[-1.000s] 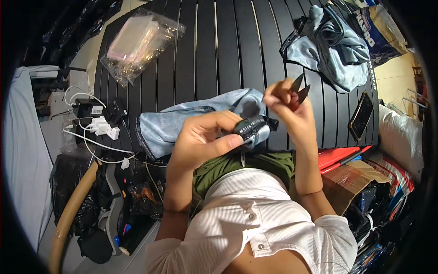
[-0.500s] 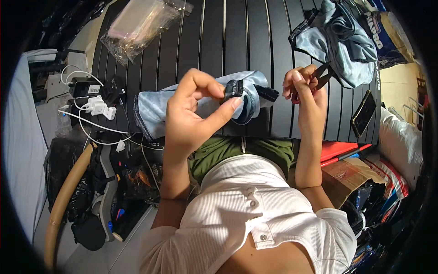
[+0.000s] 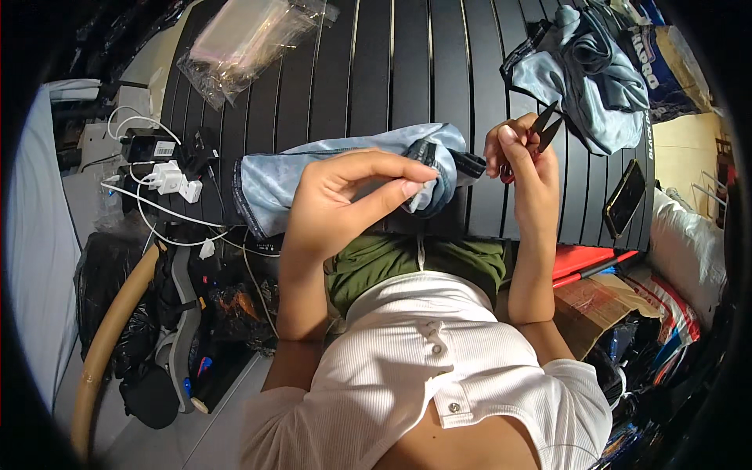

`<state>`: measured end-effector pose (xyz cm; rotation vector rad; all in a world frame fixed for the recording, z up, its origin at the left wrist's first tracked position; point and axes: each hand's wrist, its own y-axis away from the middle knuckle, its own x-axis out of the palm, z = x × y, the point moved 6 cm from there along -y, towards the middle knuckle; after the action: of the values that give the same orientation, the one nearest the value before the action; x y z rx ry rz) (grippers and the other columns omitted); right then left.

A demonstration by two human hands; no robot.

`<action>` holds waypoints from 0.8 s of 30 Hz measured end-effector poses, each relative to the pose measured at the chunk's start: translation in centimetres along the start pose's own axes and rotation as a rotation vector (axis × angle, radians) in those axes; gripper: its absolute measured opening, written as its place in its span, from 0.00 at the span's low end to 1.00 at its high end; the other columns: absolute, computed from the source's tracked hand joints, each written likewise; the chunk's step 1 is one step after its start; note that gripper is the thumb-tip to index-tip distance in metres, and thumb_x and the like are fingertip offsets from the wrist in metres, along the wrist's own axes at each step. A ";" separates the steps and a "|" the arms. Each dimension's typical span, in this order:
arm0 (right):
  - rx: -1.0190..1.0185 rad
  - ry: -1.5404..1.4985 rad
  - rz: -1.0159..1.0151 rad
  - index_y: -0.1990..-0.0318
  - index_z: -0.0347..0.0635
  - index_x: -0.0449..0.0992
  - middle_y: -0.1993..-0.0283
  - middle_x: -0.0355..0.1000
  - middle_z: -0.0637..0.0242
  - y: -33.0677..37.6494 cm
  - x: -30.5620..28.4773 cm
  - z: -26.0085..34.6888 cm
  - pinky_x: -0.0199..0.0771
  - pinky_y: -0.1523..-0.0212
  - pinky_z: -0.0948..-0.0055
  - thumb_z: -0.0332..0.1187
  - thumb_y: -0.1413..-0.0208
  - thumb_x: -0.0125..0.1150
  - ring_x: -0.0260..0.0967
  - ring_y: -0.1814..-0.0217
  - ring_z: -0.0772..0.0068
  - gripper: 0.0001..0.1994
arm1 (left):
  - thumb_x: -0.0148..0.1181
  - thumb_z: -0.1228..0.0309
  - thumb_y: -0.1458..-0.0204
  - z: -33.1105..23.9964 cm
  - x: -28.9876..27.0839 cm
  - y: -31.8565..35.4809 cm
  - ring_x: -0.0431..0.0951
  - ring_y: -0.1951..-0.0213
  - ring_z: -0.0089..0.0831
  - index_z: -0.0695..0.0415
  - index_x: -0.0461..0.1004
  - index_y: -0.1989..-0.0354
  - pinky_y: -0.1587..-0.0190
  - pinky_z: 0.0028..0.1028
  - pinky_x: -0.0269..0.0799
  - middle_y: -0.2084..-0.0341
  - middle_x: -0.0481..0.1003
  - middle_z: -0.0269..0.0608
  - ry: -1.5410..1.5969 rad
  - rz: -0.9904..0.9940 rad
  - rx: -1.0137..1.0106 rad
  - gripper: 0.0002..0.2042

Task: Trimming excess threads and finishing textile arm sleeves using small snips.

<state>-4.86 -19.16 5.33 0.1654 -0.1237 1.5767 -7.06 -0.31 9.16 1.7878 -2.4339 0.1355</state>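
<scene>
A light blue garment with dark edging (image 3: 270, 184) lies on the black slatted table in front of me, bunched at its right end. My left hand (image 3: 345, 196) is over that bunched end, thumb and forefinger closed in a pinch beside the dark hem. What sits between the fingertips is too small to make out. To the right, my right hand (image 3: 525, 157) is closed around small scissors (image 3: 546, 129) with black blades and a red handle. Their blades point up and away, slightly apart. A dark strip of the garment reaches toward this hand.
A second blue garment (image 3: 580, 78) lies heaped at the far right, with a phone (image 3: 624, 198) nearer the right edge. Clear plastic bags (image 3: 243, 39) rest at the far left. Chargers and white cables (image 3: 168, 178) are along the left edge. A cardboard box (image 3: 599, 305) stands below right.
My left fingers have let the dark hem down and now pinch just above the bunched cloth. In my right hand the scissors have turned to point more upward.
</scene>
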 end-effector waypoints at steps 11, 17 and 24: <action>0.080 -0.003 0.050 0.72 0.44 0.57 0.76 0.65 0.70 0.2 0.2 -0.5 0.57 0.77 0.86 0.29 0.46 0.51 0.58 0.78 0.86 0.09 | 0.55 0.85 0.55 0.4 0.6 -0.1 0.73 0.66 0.19 0.66 0.75 0.65 0.63 0.16 0.68 0.68 0.73 0.39 0.069 0.052 0.002 0.08; 0.107 0.027 0.036 0.72 0.41 0.61 0.76 0.64 0.66 0.5 0.3 -0.6 0.58 0.79 0.83 0.37 0.44 0.45 0.59 0.80 0.80 0.10 | 0.55 0.87 0.57 1.3 1.3 -0.6 0.73 0.65 0.23 0.68 0.74 0.65 0.60 0.18 0.67 0.68 0.72 0.41 0.085 0.076 -0.014 0.09; 0.092 0.016 0.091 0.71 0.42 0.60 0.76 0.65 0.66 0.6 0.8 -0.7 0.60 0.79 0.83 0.38 0.43 0.45 0.59 0.80 0.80 0.10 | 0.54 0.86 0.56 1.7 1.5 -0.4 0.73 0.65 0.22 0.67 0.74 0.66 0.60 0.18 0.68 0.68 0.72 0.40 0.107 0.037 -0.024 0.09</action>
<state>-5.47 -18.23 4.81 0.2215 -0.0473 1.6753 -7.18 -2.04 7.74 1.6802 -2.3847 0.1990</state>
